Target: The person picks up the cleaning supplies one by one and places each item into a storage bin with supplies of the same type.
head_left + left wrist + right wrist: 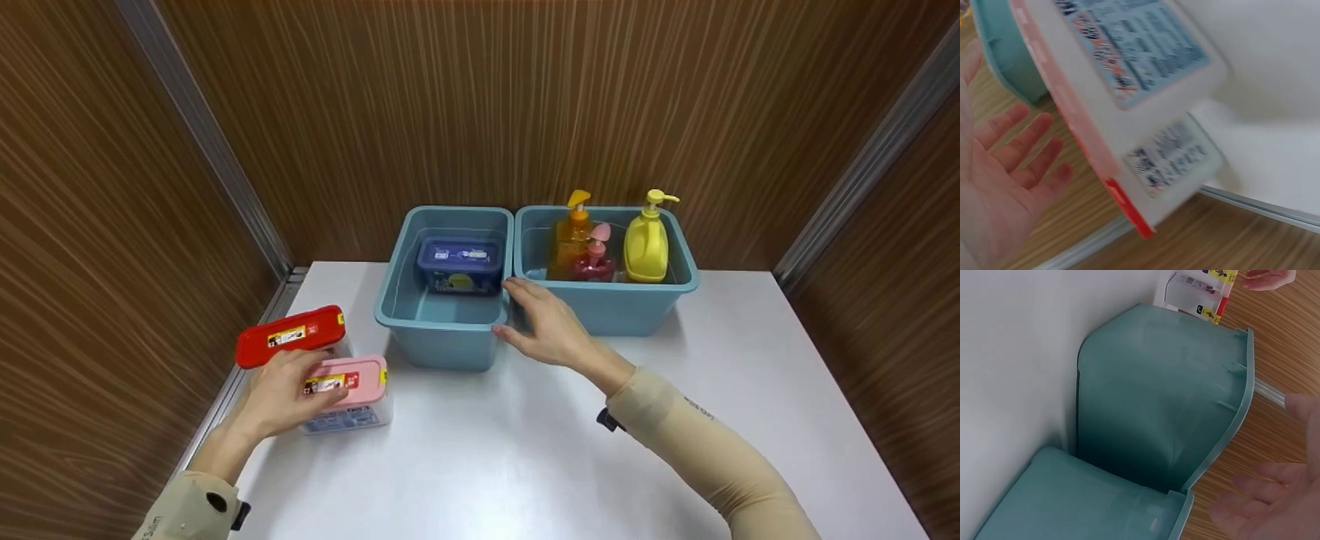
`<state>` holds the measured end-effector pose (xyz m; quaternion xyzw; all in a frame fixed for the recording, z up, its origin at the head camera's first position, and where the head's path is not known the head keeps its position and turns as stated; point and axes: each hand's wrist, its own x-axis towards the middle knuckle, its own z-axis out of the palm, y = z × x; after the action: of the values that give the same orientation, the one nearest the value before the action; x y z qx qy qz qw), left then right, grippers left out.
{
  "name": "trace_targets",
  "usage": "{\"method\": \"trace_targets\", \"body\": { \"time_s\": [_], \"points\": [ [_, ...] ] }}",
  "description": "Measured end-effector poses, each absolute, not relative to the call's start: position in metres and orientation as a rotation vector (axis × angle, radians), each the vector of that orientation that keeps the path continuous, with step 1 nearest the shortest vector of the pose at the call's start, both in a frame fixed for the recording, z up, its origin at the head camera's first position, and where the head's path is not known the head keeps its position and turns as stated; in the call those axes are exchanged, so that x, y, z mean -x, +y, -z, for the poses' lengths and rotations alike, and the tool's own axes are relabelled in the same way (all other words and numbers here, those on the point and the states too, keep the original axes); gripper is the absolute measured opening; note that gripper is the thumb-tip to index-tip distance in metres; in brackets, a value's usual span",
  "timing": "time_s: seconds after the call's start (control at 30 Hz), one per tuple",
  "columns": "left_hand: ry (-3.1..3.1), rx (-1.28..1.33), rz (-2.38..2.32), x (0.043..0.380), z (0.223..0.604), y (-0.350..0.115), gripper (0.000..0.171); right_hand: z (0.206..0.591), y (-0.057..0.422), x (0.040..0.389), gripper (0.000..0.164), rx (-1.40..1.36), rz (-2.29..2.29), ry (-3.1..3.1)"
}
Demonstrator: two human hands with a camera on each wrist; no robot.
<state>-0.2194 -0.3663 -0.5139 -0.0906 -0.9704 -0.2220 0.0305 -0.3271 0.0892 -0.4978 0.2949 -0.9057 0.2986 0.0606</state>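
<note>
Above a pink-lidded white plastic box [365, 375] my left hand [281, 394] hovers with its fingers spread. In the left wrist view those fingers stand apart from the lid. Behind the pink-lidded box is a red-lidded box [321, 328], partly hidden by it and by my hand. My right hand [551, 324] is at the near inner corner where two teal bins meet, thumb and fingers extended and holding nothing. The left bin [442, 345] contains a dark blue lidded box [461, 259] towards its back.
The right bin [615, 311] holds an orange pump bottle [570, 244], a pink pump bottle [595, 266] and a yellow pump bottle [646, 247]. Both bins stand on a white table [480, 450] near the wood-grain back panel [450, 97]. Wood-grain panels also flank the table.
</note>
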Motion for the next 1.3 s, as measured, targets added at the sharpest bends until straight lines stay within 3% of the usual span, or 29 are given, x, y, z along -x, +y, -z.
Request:
{"method": "trace_targets", "body": {
  "time_s": [0.43, 0.73, 1.3],
  "points": [
    [-3.036, 0.162, 0.780, 0.212, 0.535, -0.400, 0.101, 0.506, 0.085, 0.330, 0.085, -0.934, -0.856, -2.724],
    [-3.091, 0.100, 0.891, 0.216, 0.541, -0.411, 0.121, 0.513, 0.078, 0.336, 0.100, -0.894, -0.741, -2.799],
    [-3.049, 0.131, 1.129, 0.220, 0.543, -0.416, 0.119, 0.541, 0.060, 0.346, 0.095, -0.733, -0.623, -2.848]
  ]
}}
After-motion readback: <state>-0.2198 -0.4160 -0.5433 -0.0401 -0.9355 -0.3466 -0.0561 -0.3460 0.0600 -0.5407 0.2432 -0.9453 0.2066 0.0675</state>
